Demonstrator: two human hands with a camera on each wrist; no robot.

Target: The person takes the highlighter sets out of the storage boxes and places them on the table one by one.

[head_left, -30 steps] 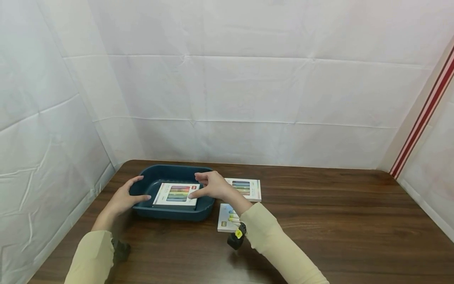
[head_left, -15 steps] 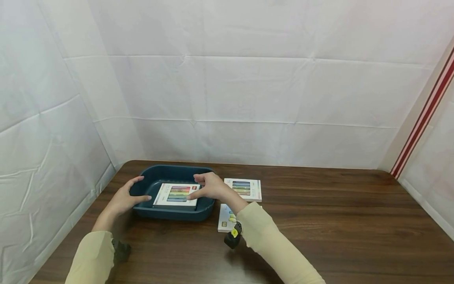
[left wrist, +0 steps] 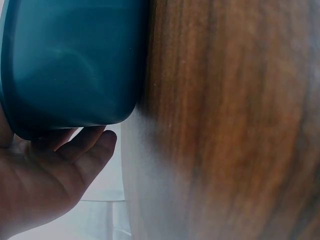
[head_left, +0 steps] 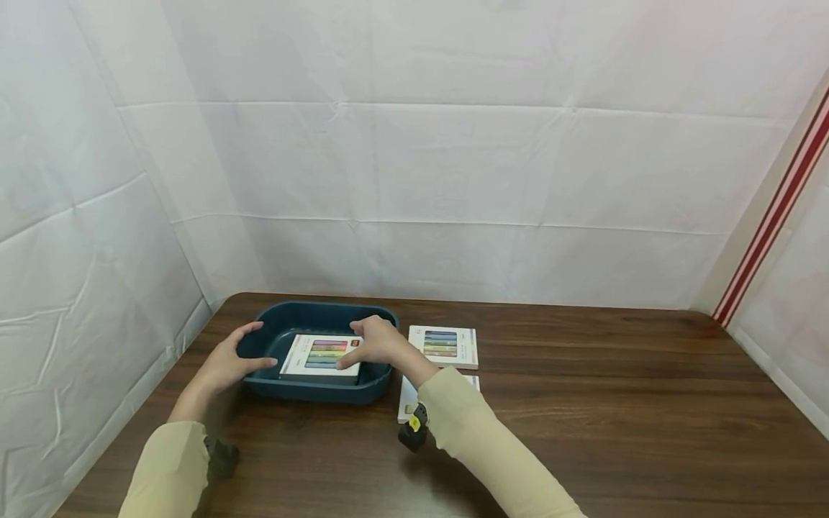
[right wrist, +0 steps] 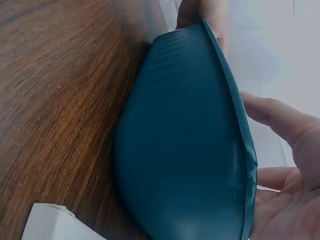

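Left hand [head_left: 223, 363] cups the left wall of the teal tray [head_left: 311, 311], thumb over the rim, apparently bracing it so it doesn't slide on the worktop [head_left: 583, 403]. Right hand [head_left: 378, 344] reaches over the right rim, fingers loosely spread, touching the marker box [head_left: 320, 355] lying flat inside. Two more marker boxes sit just right of the tray: one [head_left: 445, 345] face up, the other [head_left: 406, 397] mostly hidden under the right sleeve.

Staged recording booth, white sheet walls [head_left: 453, 158]
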